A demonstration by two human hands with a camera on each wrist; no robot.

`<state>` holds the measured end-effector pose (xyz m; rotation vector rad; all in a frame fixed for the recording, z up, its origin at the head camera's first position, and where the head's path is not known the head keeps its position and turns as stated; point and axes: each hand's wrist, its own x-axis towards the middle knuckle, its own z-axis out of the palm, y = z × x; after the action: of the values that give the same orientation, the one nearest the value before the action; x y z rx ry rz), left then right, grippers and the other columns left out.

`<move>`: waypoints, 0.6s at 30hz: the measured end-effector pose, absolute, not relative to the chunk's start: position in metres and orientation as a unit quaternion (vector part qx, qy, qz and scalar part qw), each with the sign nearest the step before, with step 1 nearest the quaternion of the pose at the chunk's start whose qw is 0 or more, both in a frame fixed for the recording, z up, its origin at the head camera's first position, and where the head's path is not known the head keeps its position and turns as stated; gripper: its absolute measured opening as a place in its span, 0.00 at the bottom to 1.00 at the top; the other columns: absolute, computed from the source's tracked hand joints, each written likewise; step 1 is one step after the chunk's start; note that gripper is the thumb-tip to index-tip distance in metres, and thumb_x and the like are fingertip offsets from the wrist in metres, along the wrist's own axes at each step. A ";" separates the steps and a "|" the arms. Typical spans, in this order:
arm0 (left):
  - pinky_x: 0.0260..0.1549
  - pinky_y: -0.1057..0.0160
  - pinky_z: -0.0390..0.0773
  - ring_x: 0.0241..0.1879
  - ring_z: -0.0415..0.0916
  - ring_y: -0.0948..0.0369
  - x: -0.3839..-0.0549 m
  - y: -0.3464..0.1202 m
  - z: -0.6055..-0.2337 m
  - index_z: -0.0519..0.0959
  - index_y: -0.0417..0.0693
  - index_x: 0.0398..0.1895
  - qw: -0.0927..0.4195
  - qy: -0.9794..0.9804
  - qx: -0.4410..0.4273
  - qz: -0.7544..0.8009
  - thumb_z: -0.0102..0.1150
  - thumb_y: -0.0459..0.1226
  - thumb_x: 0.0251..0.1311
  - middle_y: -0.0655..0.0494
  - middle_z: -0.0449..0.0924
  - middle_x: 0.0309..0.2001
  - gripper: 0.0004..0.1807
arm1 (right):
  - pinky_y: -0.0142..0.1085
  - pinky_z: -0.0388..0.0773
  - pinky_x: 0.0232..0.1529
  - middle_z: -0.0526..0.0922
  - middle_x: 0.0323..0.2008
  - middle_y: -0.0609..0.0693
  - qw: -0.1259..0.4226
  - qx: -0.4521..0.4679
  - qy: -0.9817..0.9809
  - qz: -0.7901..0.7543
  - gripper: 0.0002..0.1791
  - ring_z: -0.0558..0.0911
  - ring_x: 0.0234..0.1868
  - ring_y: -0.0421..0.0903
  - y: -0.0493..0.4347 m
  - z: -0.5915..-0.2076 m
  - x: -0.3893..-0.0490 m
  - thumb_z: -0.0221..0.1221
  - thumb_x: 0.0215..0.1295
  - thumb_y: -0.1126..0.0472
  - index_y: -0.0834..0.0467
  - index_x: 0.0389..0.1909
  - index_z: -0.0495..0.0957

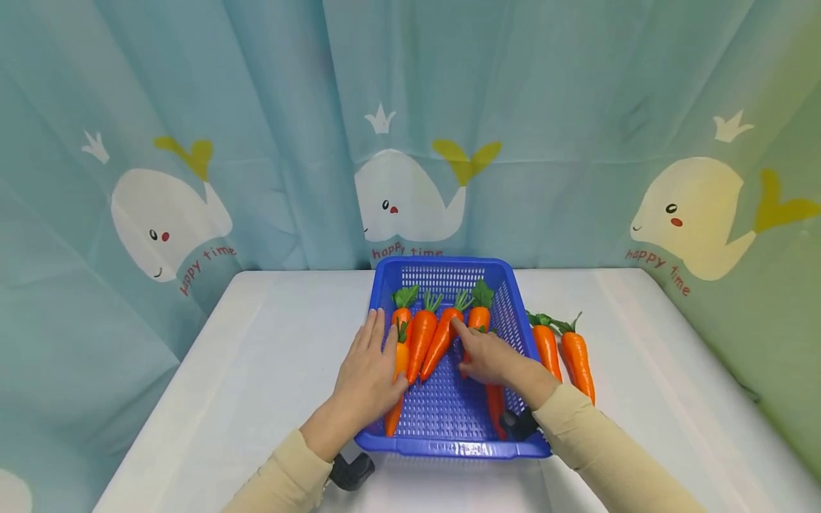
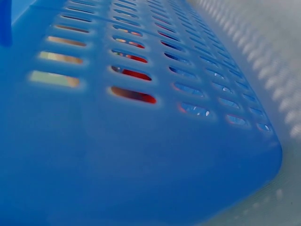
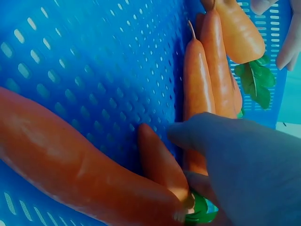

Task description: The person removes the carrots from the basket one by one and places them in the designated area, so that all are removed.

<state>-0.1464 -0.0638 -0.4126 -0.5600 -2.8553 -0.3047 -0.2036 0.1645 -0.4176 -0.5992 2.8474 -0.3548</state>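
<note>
A blue plastic basket (image 1: 442, 447) holds several orange carrots with green tops. My left hand (image 1: 368, 374) lies over its left side with fingers straight, beside a yellow-orange carrot (image 1: 401, 358) that it partly covers. Over the right half is my right hand (image 1: 490, 356), its index fingertip at the upper end of a slanting carrot (image 1: 440, 343). Thumb and fingers are spread near a smaller carrot (image 3: 162, 162) in the right wrist view. A large carrot (image 3: 84, 165) lies below that hand. The left wrist view shows mostly the basket's outer wall (image 2: 141, 155).
Two more carrots (image 1: 579, 365) lie on the white table (image 1: 269, 356), just outside the basket's right wall. A light blue curtain (image 1: 551, 142) with printed whales hangs behind the table. Black wrist gear (image 1: 351, 472) sits by the left cuff.
</note>
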 end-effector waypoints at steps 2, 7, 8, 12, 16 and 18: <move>0.73 0.44 0.57 0.77 0.48 0.39 -0.147 -0.063 -0.413 0.67 0.30 0.68 0.106 -0.971 -0.190 -0.102 0.63 0.45 0.56 0.30 0.54 0.74 0.39 | 0.53 0.73 0.62 0.81 0.53 0.61 0.115 -0.202 0.965 -0.124 0.45 0.82 0.47 0.57 0.166 -0.418 -0.204 0.64 0.62 0.60 0.63 0.75 0.51; 0.74 0.45 0.56 0.77 0.46 0.39 -0.149 -0.062 -0.410 0.67 0.30 0.68 0.105 -0.970 -0.190 -0.107 0.62 0.44 0.57 0.30 0.53 0.75 0.38 | 0.53 0.76 0.57 0.80 0.53 0.62 0.076 -0.219 0.962 -0.147 0.41 0.83 0.45 0.56 0.167 -0.414 -0.205 0.64 0.60 0.62 0.65 0.72 0.57; 0.74 0.45 0.55 0.77 0.46 0.39 -0.149 -0.062 -0.410 0.67 0.30 0.68 0.103 -0.970 -0.191 -0.109 0.62 0.44 0.57 0.30 0.52 0.75 0.38 | 0.53 0.78 0.54 0.80 0.53 0.61 0.058 -0.224 0.961 -0.150 0.39 0.83 0.43 0.55 0.168 -0.414 -0.206 0.64 0.60 0.62 0.65 0.70 0.60; 0.74 0.45 0.55 0.77 0.45 0.39 -0.150 -0.063 -0.409 0.67 0.30 0.68 0.096 -0.972 -0.186 -0.109 0.62 0.44 0.57 0.30 0.51 0.75 0.39 | 0.52 0.76 0.44 0.76 0.46 0.58 -0.014 -0.245 0.956 -0.162 0.30 0.78 0.34 0.53 0.168 -0.413 -0.208 0.64 0.56 0.64 0.64 0.61 0.70; 0.74 0.44 0.56 0.78 0.45 0.39 -0.149 -0.063 -0.410 0.67 0.30 0.68 0.087 -0.973 -0.183 -0.113 0.63 0.44 0.57 0.30 0.51 0.75 0.38 | 0.48 0.75 0.36 0.72 0.50 0.60 -0.047 -0.254 0.951 -0.170 0.28 0.73 0.25 0.53 0.169 -0.414 -0.207 0.60 0.52 0.71 0.63 0.58 0.72; 0.74 0.44 0.56 0.78 0.45 0.39 -0.148 -0.063 -0.411 0.68 0.30 0.68 0.084 -0.973 -0.184 -0.113 0.62 0.44 0.57 0.30 0.51 0.75 0.38 | 0.46 0.74 0.36 0.70 0.53 0.61 -0.043 -0.251 0.952 -0.169 0.30 0.71 0.24 0.52 0.169 -0.415 -0.206 0.58 0.52 0.74 0.62 0.61 0.71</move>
<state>-0.1482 -0.0627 -0.4110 -0.5481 -2.9021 -0.3376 -0.2058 0.1688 -0.4145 -0.8105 3.0751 -0.5474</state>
